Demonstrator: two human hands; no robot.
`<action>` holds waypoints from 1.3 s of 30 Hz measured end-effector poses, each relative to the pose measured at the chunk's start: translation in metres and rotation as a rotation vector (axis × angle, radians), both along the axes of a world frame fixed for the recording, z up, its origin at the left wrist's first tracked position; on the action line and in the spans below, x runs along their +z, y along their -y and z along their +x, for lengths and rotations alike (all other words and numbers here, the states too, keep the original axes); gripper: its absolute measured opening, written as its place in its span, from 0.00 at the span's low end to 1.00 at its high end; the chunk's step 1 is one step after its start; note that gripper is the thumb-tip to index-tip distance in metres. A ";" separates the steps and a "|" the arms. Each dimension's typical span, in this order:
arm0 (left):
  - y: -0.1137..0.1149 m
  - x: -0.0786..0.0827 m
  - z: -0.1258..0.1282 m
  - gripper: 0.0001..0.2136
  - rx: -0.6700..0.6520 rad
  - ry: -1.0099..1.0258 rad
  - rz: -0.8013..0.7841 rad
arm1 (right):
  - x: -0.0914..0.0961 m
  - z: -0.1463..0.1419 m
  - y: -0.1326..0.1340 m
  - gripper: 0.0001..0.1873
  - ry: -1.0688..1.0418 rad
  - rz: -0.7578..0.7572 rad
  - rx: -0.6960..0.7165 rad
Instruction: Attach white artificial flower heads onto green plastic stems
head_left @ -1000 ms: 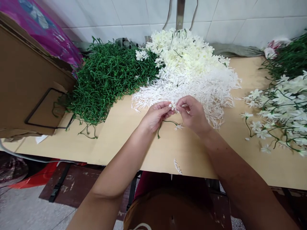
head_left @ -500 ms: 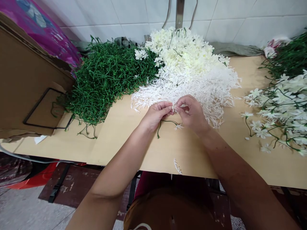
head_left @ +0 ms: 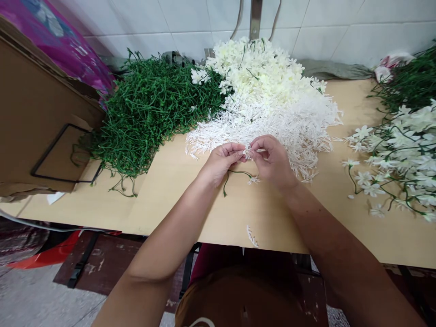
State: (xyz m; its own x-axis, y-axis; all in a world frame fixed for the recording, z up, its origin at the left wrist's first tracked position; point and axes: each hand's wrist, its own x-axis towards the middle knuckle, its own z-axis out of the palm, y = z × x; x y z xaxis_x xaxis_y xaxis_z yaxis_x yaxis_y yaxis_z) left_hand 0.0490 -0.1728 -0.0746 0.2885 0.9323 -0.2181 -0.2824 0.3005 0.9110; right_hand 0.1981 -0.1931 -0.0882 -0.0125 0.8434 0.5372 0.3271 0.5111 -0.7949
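My left hand [head_left: 220, 163] and my right hand [head_left: 272, 161] meet fingertip to fingertip over a pale wooden table [head_left: 211, 213]. Both pinch a small white artificial flower [head_left: 247, 151] between them. A thin green stem [head_left: 235, 175] hangs from my left hand and curls down onto the table, with another small white flower [head_left: 254, 180] at one tip. Just beyond my hands lies a heap of white spiky flower parts [head_left: 286, 127], and behind it a heap of cream petals [head_left: 259, 68].
A big pile of green stems [head_left: 150, 109] lies at the left, beside a cardboard box [head_left: 37, 118]. Finished flower sprigs [head_left: 398, 163] lie at the right. A loose white piece [head_left: 252, 236] rests at the table's near edge. A tiled wall [head_left: 323, 27] backs the table.
The flower between my fingertips showed open petals a second ago; now my fingers close tighter around it. My hands stay in the same place.
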 end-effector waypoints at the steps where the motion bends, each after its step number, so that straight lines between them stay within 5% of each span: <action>1: 0.000 0.000 0.000 0.11 0.003 0.004 0.001 | 0.000 0.000 0.000 0.05 0.011 0.012 -0.001; 12: 0.002 0.000 0.004 0.09 0.045 0.010 0.036 | 0.002 -0.002 0.003 0.04 0.349 0.267 -0.186; 25: 0.007 0.005 0.008 0.17 0.023 0.005 0.164 | 0.000 -0.005 0.001 0.03 -0.056 -0.115 -0.049; 39: 0.002 -0.001 0.006 0.10 0.073 -0.182 0.263 | -0.002 -0.006 -0.005 0.04 -0.273 -0.217 -0.026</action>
State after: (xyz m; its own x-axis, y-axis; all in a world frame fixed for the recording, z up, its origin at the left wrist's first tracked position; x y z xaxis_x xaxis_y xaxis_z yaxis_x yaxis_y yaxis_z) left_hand 0.0553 -0.1745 -0.0757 0.1975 0.9803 -0.0087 -0.1198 0.0329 0.9923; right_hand 0.1920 -0.1885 -0.0903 0.1298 0.9363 0.3263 0.0978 0.3154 -0.9439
